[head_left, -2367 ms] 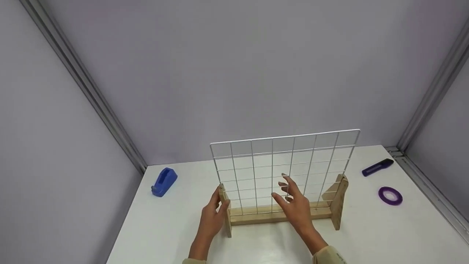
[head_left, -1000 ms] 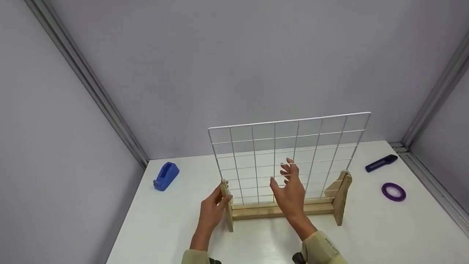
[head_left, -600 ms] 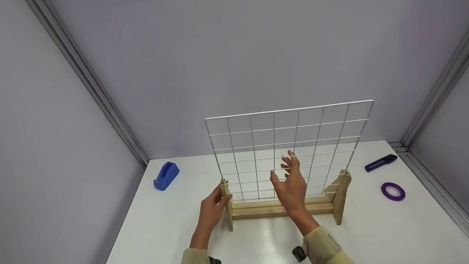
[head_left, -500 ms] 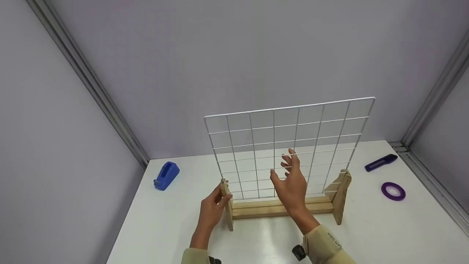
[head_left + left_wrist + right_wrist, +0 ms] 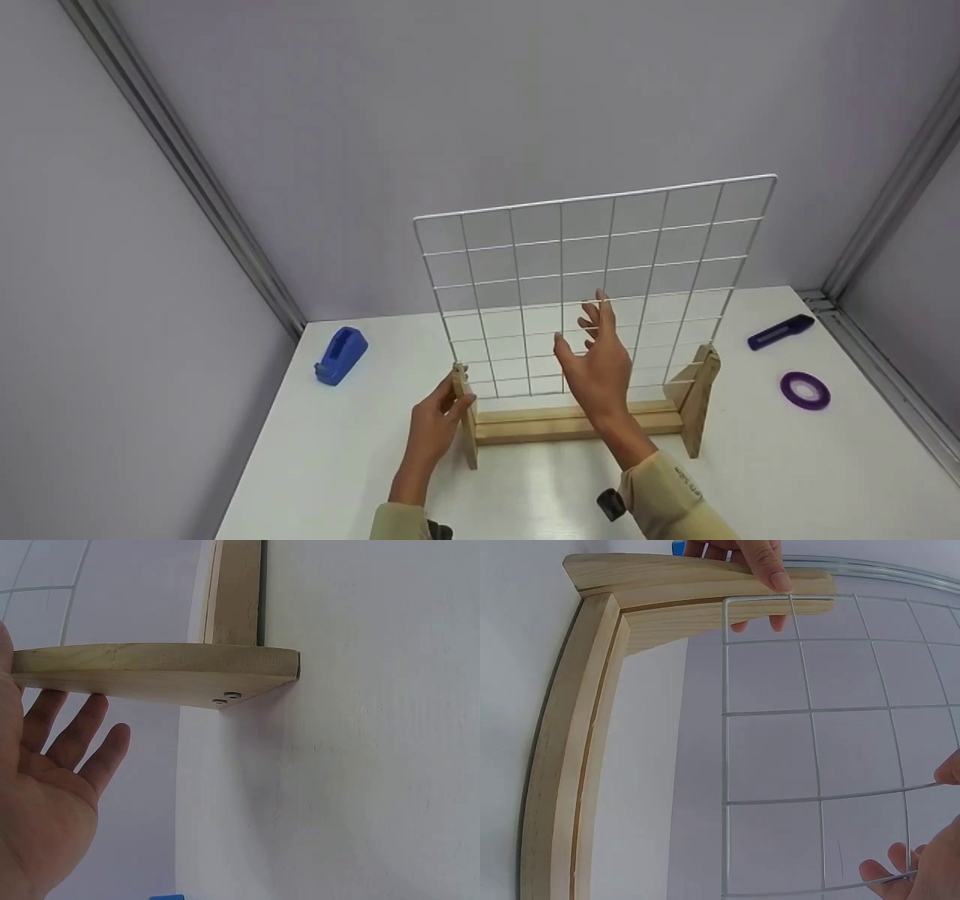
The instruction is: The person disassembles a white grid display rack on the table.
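Up climbs the wire grid [image 5: 562, 304] in the wooden stand [image 5: 697, 405], now further clear of the base [image 5: 525, 430] and apparently sliding out: right hand [image 5: 602, 369] spread wide, touching it; left hand [image 5: 433, 427] pinching the left post [image 5: 469, 439].

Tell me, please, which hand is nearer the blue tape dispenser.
The left hand: it holds the wooden stand, right of the dispenser; the right hand is farther right, at the grid.

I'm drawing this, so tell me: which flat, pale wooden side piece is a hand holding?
The flat, pale wooden left side piece: the left hand grips its upper part, while no hand touches the pale wooden right side piece.
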The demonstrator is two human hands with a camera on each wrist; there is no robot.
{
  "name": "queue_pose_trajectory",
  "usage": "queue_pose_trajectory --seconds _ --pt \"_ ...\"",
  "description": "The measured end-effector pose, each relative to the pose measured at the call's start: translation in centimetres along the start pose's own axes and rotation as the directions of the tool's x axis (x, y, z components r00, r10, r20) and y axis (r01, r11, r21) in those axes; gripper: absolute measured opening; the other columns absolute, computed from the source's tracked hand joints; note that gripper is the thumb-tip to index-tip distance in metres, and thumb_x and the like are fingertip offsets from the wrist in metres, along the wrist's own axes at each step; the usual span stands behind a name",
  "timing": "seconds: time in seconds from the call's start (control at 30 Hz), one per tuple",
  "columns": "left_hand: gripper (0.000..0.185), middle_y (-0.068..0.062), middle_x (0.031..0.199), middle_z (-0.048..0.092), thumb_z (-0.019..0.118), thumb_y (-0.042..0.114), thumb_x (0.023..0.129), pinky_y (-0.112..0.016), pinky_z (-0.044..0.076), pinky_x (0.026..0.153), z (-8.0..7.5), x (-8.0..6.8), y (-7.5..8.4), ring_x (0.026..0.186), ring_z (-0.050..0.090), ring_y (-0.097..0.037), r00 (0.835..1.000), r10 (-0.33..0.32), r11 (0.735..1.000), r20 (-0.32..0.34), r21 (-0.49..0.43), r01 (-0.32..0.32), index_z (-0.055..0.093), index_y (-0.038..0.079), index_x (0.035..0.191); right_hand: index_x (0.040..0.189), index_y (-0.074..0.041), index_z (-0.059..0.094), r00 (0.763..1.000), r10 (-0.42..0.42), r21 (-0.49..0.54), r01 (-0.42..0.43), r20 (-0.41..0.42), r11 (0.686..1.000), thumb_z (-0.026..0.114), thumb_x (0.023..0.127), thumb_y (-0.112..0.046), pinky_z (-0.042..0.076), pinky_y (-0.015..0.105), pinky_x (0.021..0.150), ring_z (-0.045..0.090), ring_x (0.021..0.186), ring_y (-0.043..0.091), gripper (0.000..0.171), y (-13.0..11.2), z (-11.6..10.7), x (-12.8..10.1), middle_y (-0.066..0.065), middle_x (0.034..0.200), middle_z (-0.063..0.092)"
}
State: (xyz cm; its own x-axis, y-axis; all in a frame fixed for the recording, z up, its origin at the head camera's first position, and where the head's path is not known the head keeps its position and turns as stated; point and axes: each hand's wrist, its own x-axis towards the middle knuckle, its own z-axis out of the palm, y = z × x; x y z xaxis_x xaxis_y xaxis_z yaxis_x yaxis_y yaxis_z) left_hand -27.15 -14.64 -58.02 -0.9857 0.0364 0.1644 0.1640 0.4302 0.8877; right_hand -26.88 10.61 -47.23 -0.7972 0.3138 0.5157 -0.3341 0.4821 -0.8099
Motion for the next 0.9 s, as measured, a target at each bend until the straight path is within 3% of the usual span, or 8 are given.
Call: queue_pose_trajectory --seconds 0.1,0.4,0.53,0.9 --pt "0.064 -0.009 0.143 0.062 0.064 0.052 0.094 -0.041 0.056 0.101 0.0 0.0 0.0 0.13 0.062 -0.029 1.0 -0.005 1.0 0.003 -0.01 0.005 0.049 0.026 0.152 0.156 -0.01 0.037 1.0 -0.01 0.001 0.01 -0.006 1.0 0.079 0.086 -0.013 0.059 0.048 0.092 0.068 0.116 0.028 0.081 -0.3 -0.1 0.2 0.012 0.142 0.063" --pt "0.065 -0.012 0.143 0.062 0.063 0.047 0.097 -0.042 0.055 0.102 -0.2 0.1 0.1 0.13 0.061 -0.03 1.0 -0.009 1.0 0.007 -0.003 0.009 0.046 0.019 0.154 0.158 -0.01 0.034 1.0 -0.011 0.018 0.01 0.006 1.0 0.077 0.088 -0.014 0.058 0.051 0.094 0.067 0.119 0.029 0.081 -1.4 -0.4 0.9 0.012 0.145 0.06" --pt "0.067 -0.009 0.143 0.063 0.063 0.053 0.094 -0.04 0.056 0.103 -0.2 0.2 0.2 0.13 0.062 -0.028 1.0 -0.028 1.0 0.003 -0.01 0.028 0.047 0.023 0.153 0.158 -0.01 0.034 1.0 -0.012 0.022 0.012 0.013 1.0 0.076 0.089 -0.015 0.058 0.049 0.094 0.066 0.119 0.028 0.081 -1.9 -0.6 1.3 0.012 0.146 0.06" --pt "0.074 -0.012 0.144 0.061 0.062 0.055 0.093 -0.043 0.053 0.106 -0.2 0.2 0.2 0.132 0.06 -0.03 1.0 -0.024 1.0 0.007 -0.009 0.024 0.046 0.015 0.154 0.158 -0.01 0.035 1.0 -0.02 0.014 0.02 0.004 1.0 0.076 0.089 -0.015 0.059 0.047 0.094 0.067 0.118 0.028 0.08 -3.2 -1.0 2.1 0.012 0.146 0.059"
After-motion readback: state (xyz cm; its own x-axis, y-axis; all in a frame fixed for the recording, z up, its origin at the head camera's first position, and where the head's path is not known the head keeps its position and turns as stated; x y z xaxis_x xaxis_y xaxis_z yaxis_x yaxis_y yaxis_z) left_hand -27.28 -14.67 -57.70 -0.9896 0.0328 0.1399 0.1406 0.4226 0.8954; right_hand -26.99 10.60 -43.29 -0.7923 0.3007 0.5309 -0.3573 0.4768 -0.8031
